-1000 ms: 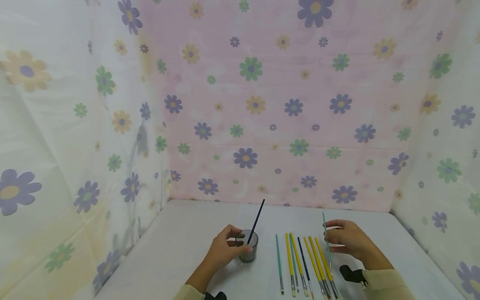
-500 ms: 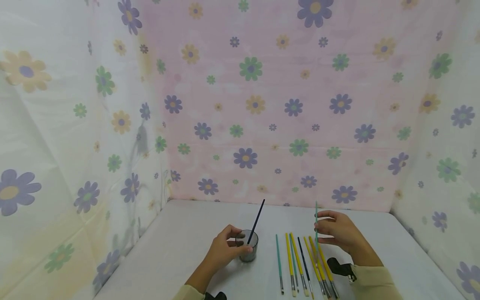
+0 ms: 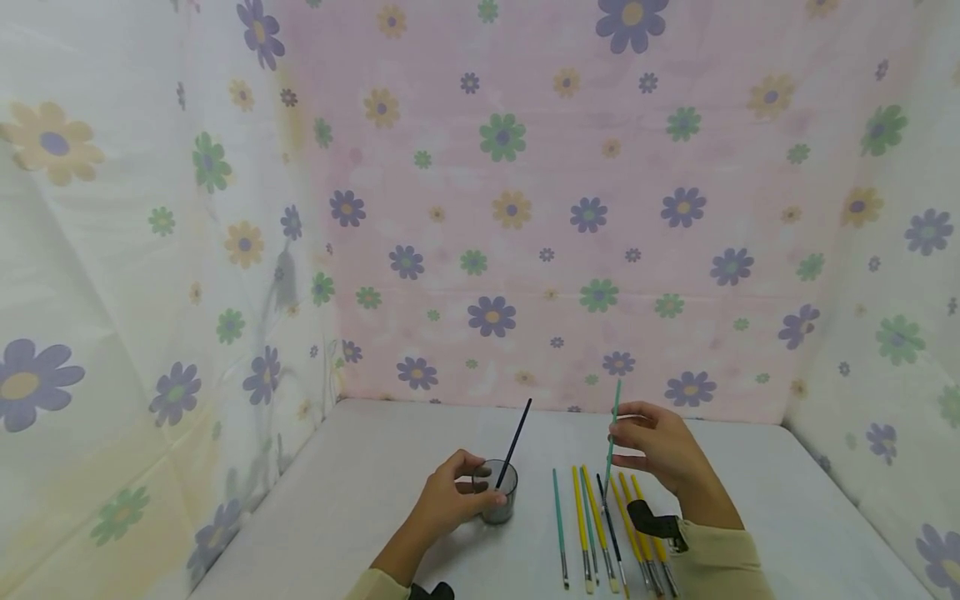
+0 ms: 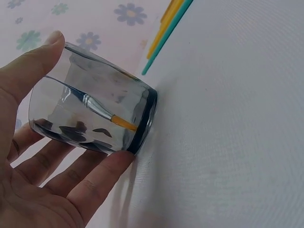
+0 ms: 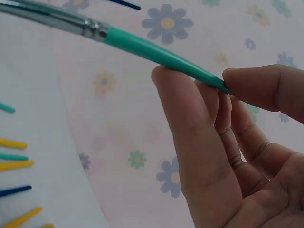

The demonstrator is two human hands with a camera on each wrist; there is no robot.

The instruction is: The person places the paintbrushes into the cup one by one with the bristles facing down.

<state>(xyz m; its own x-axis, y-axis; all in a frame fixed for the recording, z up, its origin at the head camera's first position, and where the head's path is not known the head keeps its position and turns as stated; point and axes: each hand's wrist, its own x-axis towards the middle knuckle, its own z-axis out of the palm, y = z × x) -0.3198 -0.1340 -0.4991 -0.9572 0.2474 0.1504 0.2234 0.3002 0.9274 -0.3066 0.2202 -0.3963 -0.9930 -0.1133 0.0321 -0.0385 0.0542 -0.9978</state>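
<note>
My left hand (image 3: 447,493) grips a clear drinking glass (image 3: 506,512) that stands on the table, thumb on the near side and fingers round the far side. Inside leans a dark blue paintbrush (image 3: 517,437); the left wrist view shows its orange bristles (image 4: 124,123) down at the glass base. To the right, my right hand (image 3: 663,448) pinches a green paintbrush (image 5: 147,51) between thumb and fingertips. Its handle points up and its metal ferrule (image 5: 57,16) hangs down, above the row of brushes; the bristles are out of the right wrist view.
Between the hands, several paintbrushes lie side by side on the white table (image 3: 337,492), bristles toward me: a green one (image 3: 558,521), yellow ones (image 3: 579,508) and a dark blue one (image 3: 609,521). A flowered cloth (image 3: 450,333) hangs at the back and sides.
My right hand has moved left and up with the green paintbrush, from the right end of the row toward the glass. The left hand and glass have stayed put.
</note>
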